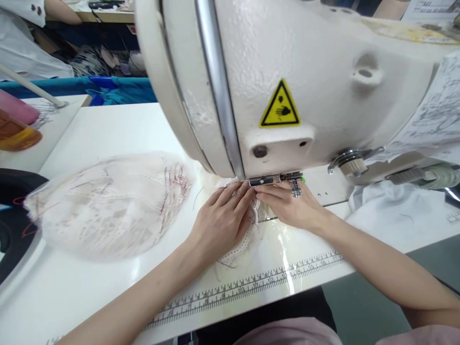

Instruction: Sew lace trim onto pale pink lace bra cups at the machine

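Under the head of a white sewing machine (223,96), a strip of pale pink lace (237,249) lies on the bed. My left hand (224,213) rests on it, fingers stretched forward and lying flat, tips beside the presser foot area. From the other side my right hand (293,203) reaches in, its extended fingers touching the lace edge close to the left fingertips. The attachment (261,181) at the machine's underside covers part of the right fingers. The needle is hidden behind the machine head, and both thumbs are mostly out of sight.
A heap of sheer lace pieces (108,206) with dark red threads lies left on the white table (118,127). White cloth (395,215) sits at the right. A ruler strip (247,287) runs along the front edge. Thread cones (17,124) stand far left; another person's arm (63,12) shows behind.
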`<state>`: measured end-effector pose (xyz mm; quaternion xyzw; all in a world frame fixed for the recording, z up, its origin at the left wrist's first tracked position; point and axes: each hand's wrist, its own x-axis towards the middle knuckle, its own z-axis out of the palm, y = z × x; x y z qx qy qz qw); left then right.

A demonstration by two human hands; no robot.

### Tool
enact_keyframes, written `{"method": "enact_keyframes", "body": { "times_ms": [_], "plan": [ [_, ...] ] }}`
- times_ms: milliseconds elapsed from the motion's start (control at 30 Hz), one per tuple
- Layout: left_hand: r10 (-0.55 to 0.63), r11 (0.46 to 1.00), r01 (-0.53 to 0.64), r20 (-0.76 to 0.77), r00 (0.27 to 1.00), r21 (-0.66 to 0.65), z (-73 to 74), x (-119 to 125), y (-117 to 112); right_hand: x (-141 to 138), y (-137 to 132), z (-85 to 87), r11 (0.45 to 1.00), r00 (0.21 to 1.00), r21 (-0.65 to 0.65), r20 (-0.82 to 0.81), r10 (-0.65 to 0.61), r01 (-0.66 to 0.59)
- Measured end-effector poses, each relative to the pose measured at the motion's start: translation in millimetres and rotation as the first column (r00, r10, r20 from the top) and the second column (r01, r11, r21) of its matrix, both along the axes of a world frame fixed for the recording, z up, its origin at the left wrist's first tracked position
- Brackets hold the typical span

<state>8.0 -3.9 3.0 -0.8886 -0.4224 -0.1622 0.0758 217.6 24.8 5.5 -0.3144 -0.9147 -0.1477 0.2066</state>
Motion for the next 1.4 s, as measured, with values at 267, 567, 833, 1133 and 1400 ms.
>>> {"method": "enact_keyframes", "body": {
  "times_ms": [267, 567, 833, 1133, 1400],
  "plan": [
    [0.012, 1.0, -0.011, 0.014, 1.0, -0.011, 0.7, 1, -1, -1, 0, -0.5, 0.998, 1.0, -0.062, -0.006, -0.013, 0.013],
    [0.016, 0.999, -0.015, -0.026, 1.0, 0.035, -1.0, 1, 1, -1, 1, -1.3, 0.999, 0.999, 0.019, 0.008, -0.034, 0.033],
    [-0.057, 0.991, 0.066, -0.077, 0.995, 0.116, 23.8, -3, -6, 0, -1, 0.5, 1.0, 1.0, -0.019, 0.016, -0.023, 0.023],
    [-0.461, 0.853, 0.509, -0.289, 0.839, 0.118, 36.3, -55, -50, 0, 6, -2.9, 0.973, 0.971, -0.097, -0.134, 0.196, -0.21],
    [0.191, 0.974, -0.163, 0.179, 0.965, -0.16, 55.5, -40, -43, -1, 4, -3.3, 0.954, 0.955, -0.147, -0.182, 0.235, -0.263]
  ]
}}
